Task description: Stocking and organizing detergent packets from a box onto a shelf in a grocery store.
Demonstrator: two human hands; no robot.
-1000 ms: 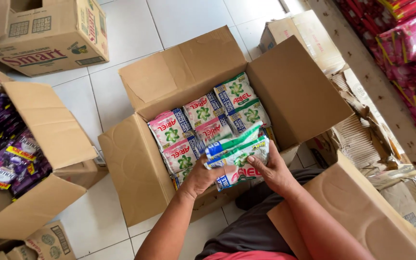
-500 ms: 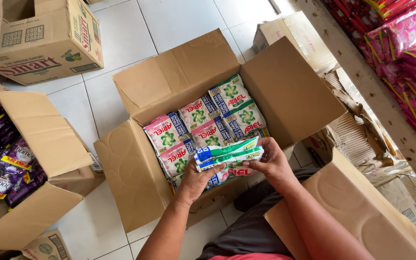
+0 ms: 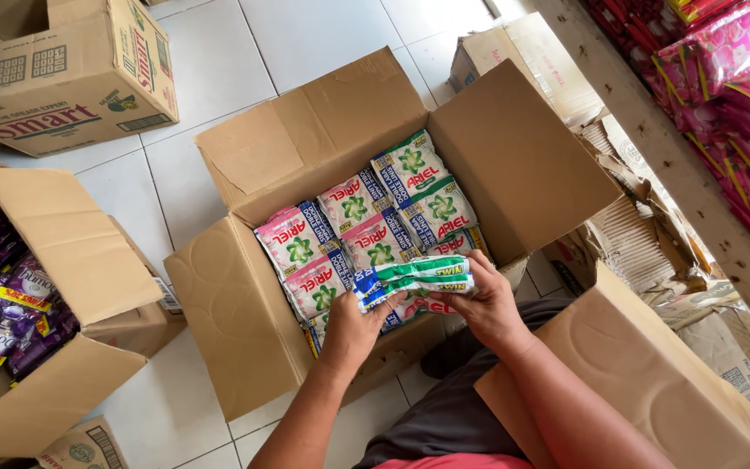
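Over the open brown cardboard box (image 3: 245, 313) on the white tiled floor (image 3: 305, 35), the left hand (image 3: 353, 326) and right hand (image 3: 488, 304) are each closing a grip on opposite ends of a green-and-white bundle of detergent sachets (image 3: 414, 278), holding it just above the pink and green sachet packs (image 3: 366, 230) filling the box.

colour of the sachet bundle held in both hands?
The sachet bundle is mainly green and white with blue at one end, seen in the head view.
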